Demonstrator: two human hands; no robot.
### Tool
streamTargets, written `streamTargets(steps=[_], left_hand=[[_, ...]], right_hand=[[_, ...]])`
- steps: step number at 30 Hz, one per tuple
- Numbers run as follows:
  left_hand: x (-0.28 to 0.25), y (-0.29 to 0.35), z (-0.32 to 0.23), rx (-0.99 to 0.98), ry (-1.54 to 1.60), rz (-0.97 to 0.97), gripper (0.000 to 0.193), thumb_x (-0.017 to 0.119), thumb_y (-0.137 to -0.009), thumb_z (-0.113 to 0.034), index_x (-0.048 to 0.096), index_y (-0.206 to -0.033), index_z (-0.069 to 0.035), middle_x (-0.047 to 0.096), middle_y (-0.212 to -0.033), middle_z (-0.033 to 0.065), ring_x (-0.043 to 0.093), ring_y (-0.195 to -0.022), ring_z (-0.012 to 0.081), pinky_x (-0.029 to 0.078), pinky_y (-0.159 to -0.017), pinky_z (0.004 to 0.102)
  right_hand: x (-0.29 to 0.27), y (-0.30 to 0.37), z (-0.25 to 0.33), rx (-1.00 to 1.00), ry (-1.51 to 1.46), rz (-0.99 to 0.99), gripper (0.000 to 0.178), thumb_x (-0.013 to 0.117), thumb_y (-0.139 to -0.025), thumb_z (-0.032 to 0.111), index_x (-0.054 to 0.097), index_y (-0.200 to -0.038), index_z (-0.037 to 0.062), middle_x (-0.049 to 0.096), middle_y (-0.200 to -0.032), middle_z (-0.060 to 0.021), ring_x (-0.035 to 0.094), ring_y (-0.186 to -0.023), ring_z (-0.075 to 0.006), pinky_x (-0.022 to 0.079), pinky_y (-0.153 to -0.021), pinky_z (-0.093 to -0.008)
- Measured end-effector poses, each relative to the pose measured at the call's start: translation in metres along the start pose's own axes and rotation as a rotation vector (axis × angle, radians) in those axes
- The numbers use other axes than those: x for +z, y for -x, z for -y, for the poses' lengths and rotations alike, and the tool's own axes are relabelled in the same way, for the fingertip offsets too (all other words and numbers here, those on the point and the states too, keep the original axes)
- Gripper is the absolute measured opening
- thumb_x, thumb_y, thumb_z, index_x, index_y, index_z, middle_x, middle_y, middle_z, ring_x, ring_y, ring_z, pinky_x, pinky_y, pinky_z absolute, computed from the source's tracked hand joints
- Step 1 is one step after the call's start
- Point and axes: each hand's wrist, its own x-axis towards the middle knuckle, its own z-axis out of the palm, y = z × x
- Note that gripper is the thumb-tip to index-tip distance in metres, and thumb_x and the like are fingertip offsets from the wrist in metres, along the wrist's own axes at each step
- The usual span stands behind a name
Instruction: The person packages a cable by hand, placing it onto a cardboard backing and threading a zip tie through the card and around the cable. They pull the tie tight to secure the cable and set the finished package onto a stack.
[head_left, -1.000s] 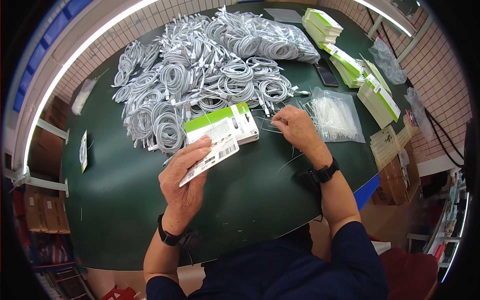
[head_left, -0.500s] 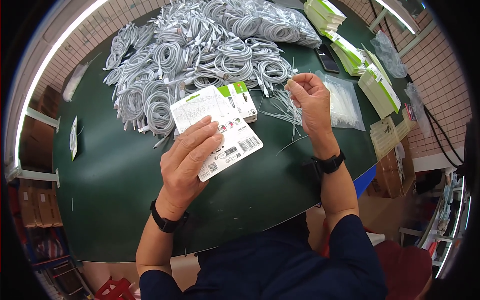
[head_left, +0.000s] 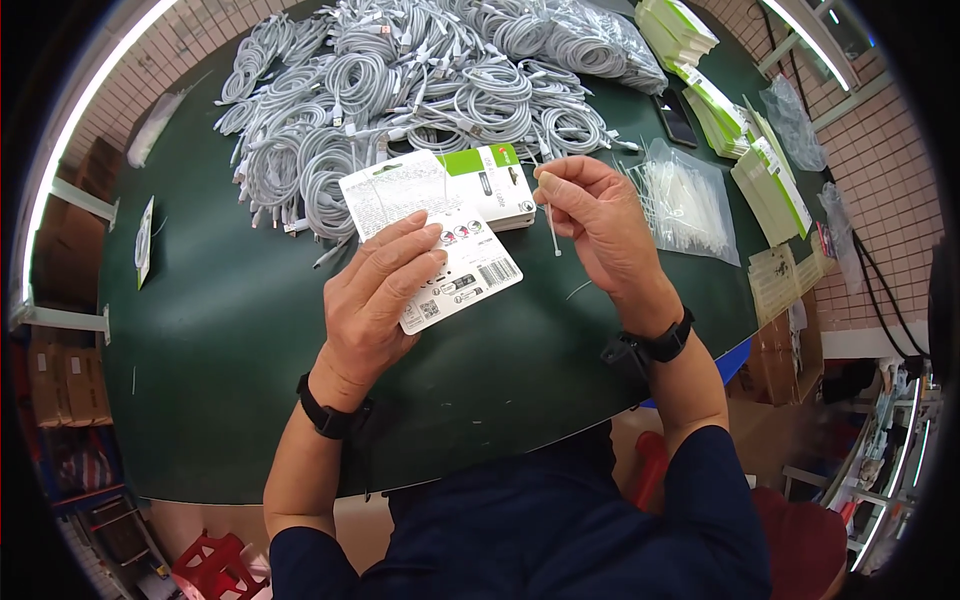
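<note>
My left hand (head_left: pixel 377 290) holds a white packaging card (head_left: pixel 425 235), printed side up, over the dark green table (head_left: pixel 220 330). My right hand (head_left: pixel 597 222) pinches a thin white cable tie (head_left: pixel 551 222) between thumb and forefinger, just right of the card, the tie hanging downward. Behind the card lies a small stack of white and green cards (head_left: pixel 495 185). A large heap of coiled white cables (head_left: pixel 400 90) covers the far half of the table.
A clear bag of white cable ties (head_left: pixel 690 200) lies right of my right hand. Stacks of green and white cards (head_left: pixel 760 165) and a dark phone (head_left: pixel 677 118) sit at the far right. Cardboard boxes (head_left: pixel 55 370) stand at the left, and a red stool (head_left: pixel 215 570) sits below.
My left hand lifted the card off the stack and drew it toward me. My right hand rose from the table with a single cable tie pinched in its fingers.
</note>
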Motion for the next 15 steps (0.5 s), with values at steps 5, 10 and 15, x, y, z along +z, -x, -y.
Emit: streamTargets(steps=[5,10,15], left_hand=[[-0.003,0.004,0.004,-0.031,0.030,-0.018,0.032,0.085,-0.072,-0.004,0.066,-0.097,-0.003,0.074,-0.112,0.0124,0.071,-0.111,0.0339,0.061,-0.088,0.0392],[-0.006,0.006,0.008,-0.041,0.041,-0.020,0.033,0.087,-0.074,-0.007,0.063,-0.096,-0.002,0.074,-0.110,0.0152,0.072,-0.109,0.0362,0.060,-0.090,0.0405],[-0.004,0.006,0.005,-0.023,0.056,-0.016,0.035,0.088,-0.074,-0.009,0.063,-0.097,-0.002,0.075,-0.108,0.0165,0.073,-0.108,0.0374,0.060,-0.090,0.0406]], right_hand=[[0.018,0.005,-0.001,-0.012,0.024,0.020,0.018,0.070,-0.095,0.004,0.069,-0.112,-0.0025,0.071,-0.093,-0.0086,0.063,-0.074,-0.0084,0.049,-0.064,-0.0217],[0.031,0.027,0.002,-0.248,0.240,0.104,0.019,0.072,-0.091,-0.004,0.070,-0.109,-0.0020,0.072,-0.097,-0.0110,0.066,-0.081,-0.0123,0.052,-0.068,-0.0240],[0.030,0.033,-0.014,-0.727,0.518,0.167,0.029,0.078,-0.080,-0.013,0.073,-0.104,0.0022,0.073,-0.099,-0.0117,0.071,-0.088,-0.0175,0.057,-0.075,-0.0262]])
